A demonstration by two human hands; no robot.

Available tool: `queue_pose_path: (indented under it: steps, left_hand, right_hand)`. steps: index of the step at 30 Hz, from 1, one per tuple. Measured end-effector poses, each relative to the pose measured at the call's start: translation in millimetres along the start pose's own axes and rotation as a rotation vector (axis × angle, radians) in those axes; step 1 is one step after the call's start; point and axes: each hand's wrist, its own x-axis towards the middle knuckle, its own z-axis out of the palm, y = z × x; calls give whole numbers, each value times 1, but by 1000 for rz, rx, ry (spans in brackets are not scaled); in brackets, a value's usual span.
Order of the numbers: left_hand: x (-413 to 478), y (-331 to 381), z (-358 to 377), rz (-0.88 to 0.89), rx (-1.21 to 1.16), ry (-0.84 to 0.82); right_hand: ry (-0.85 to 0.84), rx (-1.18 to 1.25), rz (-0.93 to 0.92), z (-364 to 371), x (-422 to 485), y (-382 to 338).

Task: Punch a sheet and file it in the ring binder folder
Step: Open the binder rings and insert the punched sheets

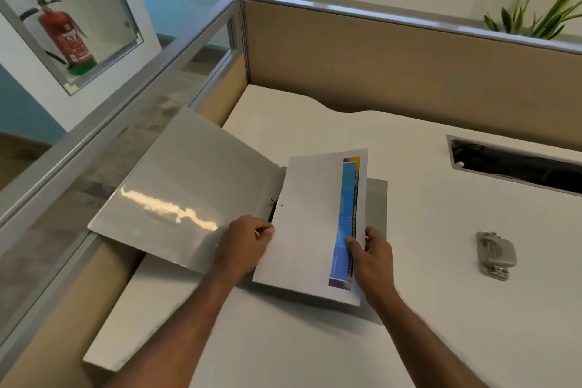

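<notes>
A grey ring binder (pixel 176 186) lies open on the white desk, its glossy left cover hanging past the desk's left edge. Over its right half is a white sheet (pixel 310 224) with a blue printed strip along the right side and a punched hole near its left edge. My left hand (pixel 244 242) pinches the sheet's left edge beside the dark ring mechanism (pixel 271 208). Gripping the sheet's right edge near the bottom is my right hand (pixel 373 257), thumb on the blue strip. The rings are mostly hidden by the sheet.
A grey hole punch (pixel 496 253) sits on the desk (pixel 441 309) to the right of the binder. A cable slot (pixel 516 164) opens at the back right. Beige partition walls (pixel 393 66) close off the back and left sides.
</notes>
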Motion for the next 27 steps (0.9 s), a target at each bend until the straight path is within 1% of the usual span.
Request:
queue_pose_path:
  steps: [9, 13, 19, 23, 27]
  left_hand:
    - [-6, -12, 19, 137, 48, 66]
    - [-2, -14, 23, 215, 116, 104]
    - [-3, -19, 25, 282, 182, 78]
    - [-9, -23, 30, 329, 302, 25]
    - [-12, -24, 32, 327, 356, 23]
  right_hand:
    - [54, -33, 5, 4, 4, -1]
    - [66, -44, 15, 3, 5, -6]
    - [63, -91, -11, 2, 3, -8]
    - [83, -84, -21, 2, -2, -11]
    - [99, -95, -13, 3, -1, -13]
